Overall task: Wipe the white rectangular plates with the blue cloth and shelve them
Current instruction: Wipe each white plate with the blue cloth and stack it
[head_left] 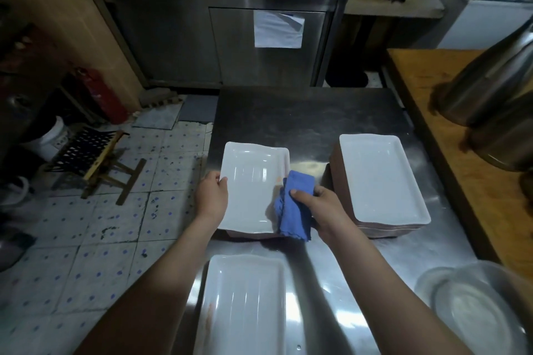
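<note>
- Leftmost, off the steel table (311, 118): folding stool (92, 158) on the tiled floor.
- Left hand (212, 196): thumb and fingers curled round the left rim of a white rectangular plate (251, 187), which sits over a brown-edged stack at the table's middle.
- Blue cloth (295, 204): draped over that plate's right edge.
- Right hand (320, 207): thumb and fingers pinching the blue cloth.
- Second plate stack (380, 179): table's right side, untouched.
- Near plate (245, 305): table's near edge.
</note>
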The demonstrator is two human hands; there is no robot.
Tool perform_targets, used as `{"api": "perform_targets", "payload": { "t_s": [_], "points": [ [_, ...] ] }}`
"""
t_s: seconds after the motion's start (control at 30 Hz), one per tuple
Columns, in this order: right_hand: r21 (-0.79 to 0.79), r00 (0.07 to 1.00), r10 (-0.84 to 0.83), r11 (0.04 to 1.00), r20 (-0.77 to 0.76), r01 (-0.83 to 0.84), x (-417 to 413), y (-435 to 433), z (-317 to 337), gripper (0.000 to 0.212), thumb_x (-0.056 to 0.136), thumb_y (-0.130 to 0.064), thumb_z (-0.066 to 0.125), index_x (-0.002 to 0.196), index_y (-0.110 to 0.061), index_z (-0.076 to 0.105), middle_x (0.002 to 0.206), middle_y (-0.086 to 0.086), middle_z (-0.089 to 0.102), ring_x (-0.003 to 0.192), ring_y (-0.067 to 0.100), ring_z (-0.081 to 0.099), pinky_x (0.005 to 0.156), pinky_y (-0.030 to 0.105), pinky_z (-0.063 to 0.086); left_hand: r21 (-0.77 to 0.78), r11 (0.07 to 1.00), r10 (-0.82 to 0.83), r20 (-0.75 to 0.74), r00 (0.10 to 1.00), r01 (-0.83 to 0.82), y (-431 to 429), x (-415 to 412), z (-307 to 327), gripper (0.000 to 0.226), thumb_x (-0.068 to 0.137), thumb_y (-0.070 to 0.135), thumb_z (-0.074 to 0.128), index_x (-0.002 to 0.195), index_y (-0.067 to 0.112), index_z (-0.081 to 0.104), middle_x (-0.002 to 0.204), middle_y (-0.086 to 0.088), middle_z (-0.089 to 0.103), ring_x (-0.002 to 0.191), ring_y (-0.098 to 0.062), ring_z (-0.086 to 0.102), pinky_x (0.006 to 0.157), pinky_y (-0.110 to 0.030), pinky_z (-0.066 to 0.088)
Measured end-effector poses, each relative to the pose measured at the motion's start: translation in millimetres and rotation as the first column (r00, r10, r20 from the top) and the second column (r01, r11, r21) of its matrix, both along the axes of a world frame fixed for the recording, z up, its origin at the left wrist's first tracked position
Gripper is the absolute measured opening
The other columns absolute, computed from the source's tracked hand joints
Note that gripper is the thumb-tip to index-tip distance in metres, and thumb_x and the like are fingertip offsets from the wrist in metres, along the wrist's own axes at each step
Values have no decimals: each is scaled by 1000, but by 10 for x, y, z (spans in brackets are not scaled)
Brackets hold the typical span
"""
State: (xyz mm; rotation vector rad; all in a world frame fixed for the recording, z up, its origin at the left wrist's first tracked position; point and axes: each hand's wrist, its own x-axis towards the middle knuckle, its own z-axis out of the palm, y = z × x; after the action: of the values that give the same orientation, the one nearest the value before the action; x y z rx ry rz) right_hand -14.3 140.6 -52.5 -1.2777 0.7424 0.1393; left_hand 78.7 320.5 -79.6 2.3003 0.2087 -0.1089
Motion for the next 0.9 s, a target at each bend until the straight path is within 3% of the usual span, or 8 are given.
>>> {"api": "perform_targets", "payload": {
  "t_s": [0.23, 0.4, 0.63, 0.7, 0.73, 0.8, 0.83, 0.9],
  "points": [
    [-111, 998, -28, 993, 63, 35, -164, 78, 260, 9, 86, -18, 68, 93, -15, 64, 96, 5, 69, 90, 23, 65, 78, 36, 53, -218, 976, -30, -58, 998, 17, 158, -199, 129, 4, 99, 18, 35, 100, 15, 38, 97, -8, 52, 82, -25, 50, 64, -32, 37],
    [-130, 985, 52, 991, 167, -31, -357, 300, 578, 11, 87, -22, 67, 95, -15, 67, 92, 3, 72, 84, 19, 67, 75, 33, 53, -333, 943, -43, -137, 990, -6, 314, -526, 265, 5, 100, 24, 34, 103, 21, 33, 84, -2, 50, 69, -18, 48, 55, -28, 36],
    [-11, 968, 154, 988, 197, -155, -704, 916, 802, 21, 84, -9, 68, 104, -7, 63, 97, 11, 70, 84, 22, 67, 77, 36, 55, -588, 803, -36, -203, 978, -93, 495, -1104, 598, 9, 101, 25, 35, 109, 25, 32, 83, 1, 51, 68, -14, 51, 51, -26, 40],
    [-67, 968, 187, 982, 169, -178, -793, 1132, 780, 23, 82, -11, 71, 103, -10, 61, 99, 11, 69, 88, 23, 67, 82, 37, 55, -649, 753, -35, -208, 978, -110, 528, -1263, 678, 9, 101, 25, 36, 109, 24, 34, 82, 0, 53, 67, -13, 53, 44, -20, 45],
    [-181, 964, 220, 965, 151, -192, -832, 1226, 756, 26, 81, -14, 72, 103, -12, 59, 99, 7, 68, 88, 20, 66, 80, 32, 55, -679, 723, -35, -218, 975, -126, 542, -1333, 712, 9, 101, 24, 36, 109, 23, 34, 81, -2, 55, 65, -13, 54, 41, -17, 45],
    [-542, 944, 306, 817, 120, -196, -915, 1384, 712, 29, 81, -21, 72, 104, -18, 55, 95, -5, 63, 90, 13, 62, 70, 14, 44, -707, 692, -39, -237, 971, -145, 578, -1459, 768, 11, 101, 23, 36, 111, 22, 35, 82, -3, 56, 66, -14, 55, 44, -18, 46],
    [-728, 936, 341, 662, 85, -175, -959, 1438, 695, 32, 81, -23, 70, 109, -19, 54, 99, -5, 60, 98, 15, 57, 71, 12, 38, -705, 694, -41, -242, 969, -146, 599, -1514, 792, 12, 101, 22, 36, 113, 21, 35, 84, -2, 55, 67, -14, 55, 47, -21, 47],
    [-942, 928, 370, 293, -49, -166, -1047, 1499, 658, 55, 86, -30, 64, 134, -14, 43, 126, 4, 51, 120, 23, 41, 92, 21, 30, -690, 711, -47, -240, 970, -136, 650, -1605, 829, 12, 101, 23, 34, 113, 23, 34, 86, 1, 54, 70, -13, 56, 52, -24, 45]
  ]
}}
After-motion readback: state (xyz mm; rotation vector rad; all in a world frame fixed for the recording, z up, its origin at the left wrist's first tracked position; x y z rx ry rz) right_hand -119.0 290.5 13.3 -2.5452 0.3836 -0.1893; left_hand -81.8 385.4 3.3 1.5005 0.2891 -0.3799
